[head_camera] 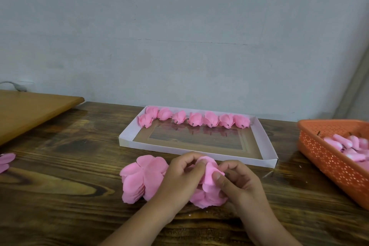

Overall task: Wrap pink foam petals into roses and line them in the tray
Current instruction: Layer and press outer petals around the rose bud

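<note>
Softly curled, both hands (pixel 209 177) pinch a ruffled pink foam rose (pixel 208 170).

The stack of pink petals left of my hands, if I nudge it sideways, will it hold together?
Probably not. The stack of pink petals is loose, thin sheets already fanned at the edges, so it would likely slide apart. They look light and floppy, and should skid easily on the glossy wooden table.

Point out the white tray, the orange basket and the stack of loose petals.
white tray (pixel 127 142): head view, near-left wall.
orange basket (pixel 327 162): head view, perforated front wall.
stack of loose petals (pixel 142 177): head view, top petal.
</note>
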Demonstrator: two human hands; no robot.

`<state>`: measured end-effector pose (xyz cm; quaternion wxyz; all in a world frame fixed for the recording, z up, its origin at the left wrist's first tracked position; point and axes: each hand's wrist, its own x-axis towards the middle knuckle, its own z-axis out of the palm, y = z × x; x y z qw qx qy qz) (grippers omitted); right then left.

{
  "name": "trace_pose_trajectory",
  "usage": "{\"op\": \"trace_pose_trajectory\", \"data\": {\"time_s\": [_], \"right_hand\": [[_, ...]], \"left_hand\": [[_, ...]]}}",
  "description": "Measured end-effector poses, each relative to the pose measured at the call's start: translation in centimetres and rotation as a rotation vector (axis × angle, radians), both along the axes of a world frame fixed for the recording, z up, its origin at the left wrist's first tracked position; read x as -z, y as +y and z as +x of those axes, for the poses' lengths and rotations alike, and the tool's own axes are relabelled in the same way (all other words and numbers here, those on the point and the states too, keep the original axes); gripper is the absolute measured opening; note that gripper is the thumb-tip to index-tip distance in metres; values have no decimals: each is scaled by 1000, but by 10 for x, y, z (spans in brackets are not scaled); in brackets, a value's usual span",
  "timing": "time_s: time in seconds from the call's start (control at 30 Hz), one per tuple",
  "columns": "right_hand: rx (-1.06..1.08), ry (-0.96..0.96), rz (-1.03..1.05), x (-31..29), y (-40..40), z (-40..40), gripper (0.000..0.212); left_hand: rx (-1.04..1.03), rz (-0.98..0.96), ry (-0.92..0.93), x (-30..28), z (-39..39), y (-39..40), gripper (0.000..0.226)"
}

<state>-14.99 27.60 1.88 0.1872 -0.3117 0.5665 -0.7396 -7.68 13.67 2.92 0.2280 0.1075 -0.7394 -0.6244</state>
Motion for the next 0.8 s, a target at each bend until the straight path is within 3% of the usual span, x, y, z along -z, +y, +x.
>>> {"op": "trace_pose_trajectory", "data": {"time_s": [0.13,0.23,0.47,0.8], "right_hand": [[32,-6,23,-1,1,-1,9],[25,-26,-1,-1,1,0,9],[37,-70,-13,-1,0,1,26],[-9,-67,28,-1,2,-1,16]], "left_hand": [[45,93,11,2,-1,0,32],[73,41,52,3,0,0,37],[35,-44,49,5,-1,0,23],[51,-78,96,4,0,1,16]]}}
